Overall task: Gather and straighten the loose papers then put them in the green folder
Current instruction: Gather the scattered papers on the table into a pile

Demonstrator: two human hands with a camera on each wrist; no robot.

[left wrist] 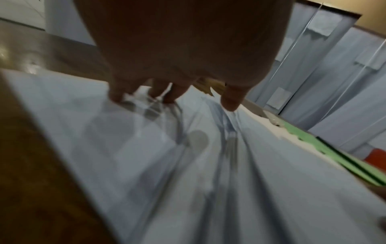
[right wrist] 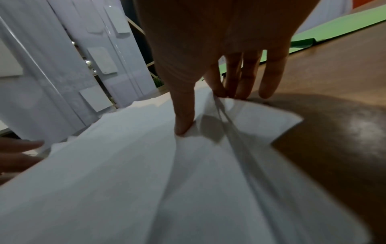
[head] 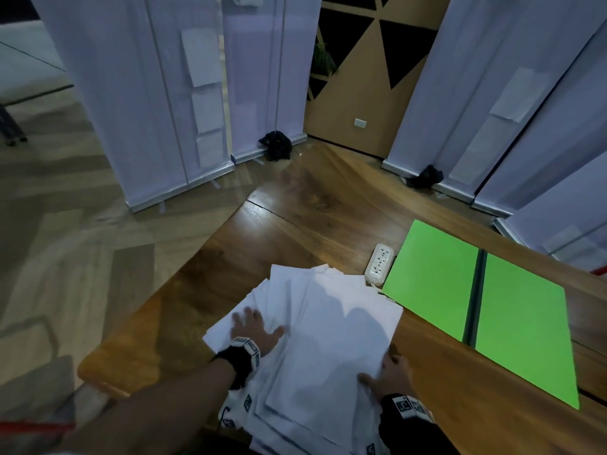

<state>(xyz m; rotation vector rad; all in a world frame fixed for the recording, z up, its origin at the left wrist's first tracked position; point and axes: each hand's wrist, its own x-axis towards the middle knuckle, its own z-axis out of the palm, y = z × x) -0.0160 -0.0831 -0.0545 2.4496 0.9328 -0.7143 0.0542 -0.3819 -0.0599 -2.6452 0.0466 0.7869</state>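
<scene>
At the table's near edge, both hands are corralling the loose papers.
The right hand is pinching the stack's five-o'clock corner, thumb on top; the left hand is pressing flat-fingered at nine o'clock. The green folder is lying open at two o'clock. Overhanging sheets may be slipping floorward.

My head view looks steeply down from above onto the worktop, taking in both forearms. Each wrist view sits very close behind its own fingers, skimming low and forward across the papers. All three share those sheets and the green folder.
</scene>
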